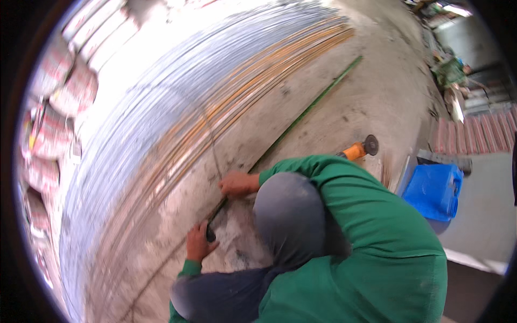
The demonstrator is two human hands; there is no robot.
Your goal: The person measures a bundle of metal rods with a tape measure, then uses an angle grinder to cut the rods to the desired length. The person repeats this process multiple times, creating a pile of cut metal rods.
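My left hand is closed on a small dark object beside a long green bar lying on the concrete. Higher up and to the right, my right hand is closed near that bar, where a thin dark line, perhaps wire or rod, reaches it from the bundled metal bars; what its fingers hold is unclear. My green sleeves and grey-clad knees fill the lower middle, hiding part of the bar. An orange angle grinder lies to the right of my arm.
Long grey bars and rusty orange bars span the left and upper floor. Stacked sacks line the far left. At right are a blue jerrycan, red-striped stacked material and assorted clutter.
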